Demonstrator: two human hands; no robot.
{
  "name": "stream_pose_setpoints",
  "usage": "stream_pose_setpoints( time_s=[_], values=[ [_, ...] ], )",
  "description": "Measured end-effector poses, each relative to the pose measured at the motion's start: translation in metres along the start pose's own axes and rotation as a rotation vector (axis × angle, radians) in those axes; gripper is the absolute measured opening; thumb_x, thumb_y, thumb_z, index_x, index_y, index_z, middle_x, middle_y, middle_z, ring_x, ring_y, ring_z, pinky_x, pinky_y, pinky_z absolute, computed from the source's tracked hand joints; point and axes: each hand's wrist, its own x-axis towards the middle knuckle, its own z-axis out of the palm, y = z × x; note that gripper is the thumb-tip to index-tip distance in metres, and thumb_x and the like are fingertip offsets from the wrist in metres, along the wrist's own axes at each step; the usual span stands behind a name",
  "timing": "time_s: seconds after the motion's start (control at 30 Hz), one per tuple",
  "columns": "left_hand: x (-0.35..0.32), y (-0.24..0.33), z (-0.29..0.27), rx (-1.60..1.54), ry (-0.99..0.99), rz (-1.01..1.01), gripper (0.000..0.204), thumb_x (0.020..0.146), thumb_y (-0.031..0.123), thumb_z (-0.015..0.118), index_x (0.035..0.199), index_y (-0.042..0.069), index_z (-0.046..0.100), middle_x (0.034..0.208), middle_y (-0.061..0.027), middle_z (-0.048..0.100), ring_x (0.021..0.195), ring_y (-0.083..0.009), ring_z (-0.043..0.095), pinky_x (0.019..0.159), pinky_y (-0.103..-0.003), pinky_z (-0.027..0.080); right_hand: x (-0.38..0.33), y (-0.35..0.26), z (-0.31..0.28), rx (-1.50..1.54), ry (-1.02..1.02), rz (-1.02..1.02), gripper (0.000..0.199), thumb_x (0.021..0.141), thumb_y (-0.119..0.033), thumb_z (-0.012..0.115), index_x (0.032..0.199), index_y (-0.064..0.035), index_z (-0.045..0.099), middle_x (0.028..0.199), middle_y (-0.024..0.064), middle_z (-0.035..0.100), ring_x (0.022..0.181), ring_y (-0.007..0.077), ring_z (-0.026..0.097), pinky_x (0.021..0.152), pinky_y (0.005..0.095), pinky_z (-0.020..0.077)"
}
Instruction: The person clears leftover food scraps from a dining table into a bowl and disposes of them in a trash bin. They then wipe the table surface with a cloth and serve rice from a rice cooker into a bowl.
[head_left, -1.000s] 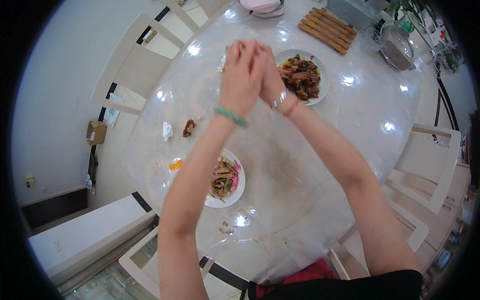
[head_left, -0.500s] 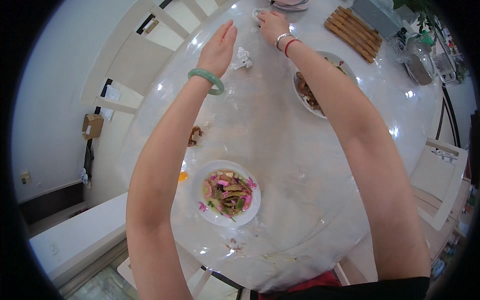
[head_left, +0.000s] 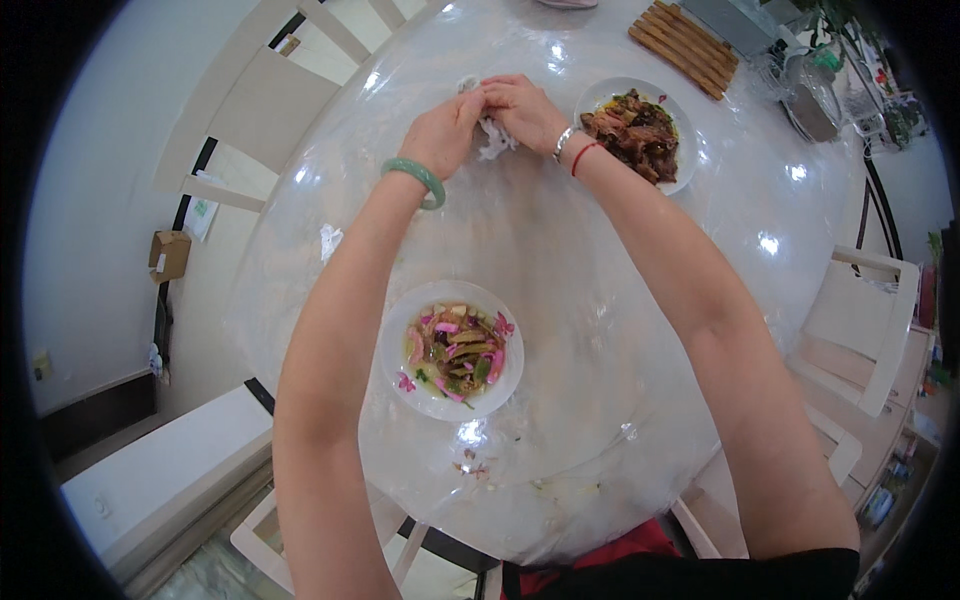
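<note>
Over the far middle of the table, my left hand [head_left: 445, 132], with a green bangle at its wrist, meets my right hand [head_left: 522, 112], which wears a silver bracelet and a red cord. Their fingers come together around crumpled white tissue [head_left: 496, 141]; part of it hangs below the fingers and a bit shows beyond the fingertips. Both hands look closed, though the exact grip is partly hidden. To the right of my right hand stands a white plate [head_left: 691, 165] of dark browned meat. Nearer to me, between my forearms, is a white plate [head_left: 395, 385] of green and pink food.
Another crumpled tissue [head_left: 330, 241] lies left of my left forearm. A wooden slatted trivet [head_left: 685, 48] and glassware [head_left: 812, 95] are at the far right. Small scraps [head_left: 470, 467] lie near the front edge. White chairs [head_left: 270, 115] surround the plastic-covered table [head_left: 600, 400].
My right hand has come back toward me and left, meeting my left hand at the tissue. The meat plate is uncovered by my right forearm. The view has shifted slightly.
</note>
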Motion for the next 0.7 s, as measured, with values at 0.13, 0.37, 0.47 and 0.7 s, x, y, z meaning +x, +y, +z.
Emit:
stream_pose_setpoints(
  time_s=[0.13,0.37,0.47,0.7],
  values=[
    [-0.047,0.022,0.018,0.112,0.035,0.045,0.044,0.099,0.042,0.036,0.119,0.011,0.06,0.105,-0.0204,0.064,0.099,-0.0377,0.06,0.086,-0.041,0.046,-0.043,-0.028,-0.01,0.033,-0.022,-0.005,0.025,0.083,-0.011,0.056,0.105,-0.0139,0.069,0.114,0.001,0.066,0.116,0.0245,0.052,0.099,0.0361,0.0417],
    [-0.127,0.048,0.057,0.141,0.054,0.14,0.037,0.098,0.032,0.04,0.11,0.003,0.061,0.102,-0.0226,0.063,0.095,-0.0399,0.059,0.082,-0.047,0.046,-0.131,-0.089,-0.031,0.119,-0.039,0.063,0.027,0.08,-0.007,0.059,0.106,-0.0101,0.067,0.115,0.0022,0.064,0.118,0.0254,0.049,0.101,0.0378,0.0379],
    [-0.169,0.056,0.092,0.3,0.095,0.192,0.034,0.097,0.029,0.043,0.107,0.001,0.059,0.107,-0.0202,0.062,0.095,-0.0373,0.06,0.083,-0.047,0.046,-0.18,-0.113,-0.039,0.121,-0.08,0.093,0.028,0.078,-0.005,0.059,0.105,-0.0087,0.066,0.117,0.0026,0.062,0.119,0.0265,0.048,0.102,0.0384,0.0368],
    [-0.279,0.098,0.129,0.309,0.065,0.069,0.028,0.094,0.024,0.05,0.103,-0.001,0.057,0.107,-0.0179,0.06,0.096,-0.0355,0.059,0.086,-0.045,0.045,-0.28,-0.175,-0.047,0.15,-0.128,0.136,0.023,0.082,-0.014,0.061,0.103,-0.0077,0.067,0.122,0.0004,0.059,0.123,0.0253,0.045,0.104,0.0395,0.0345]
  ],
)
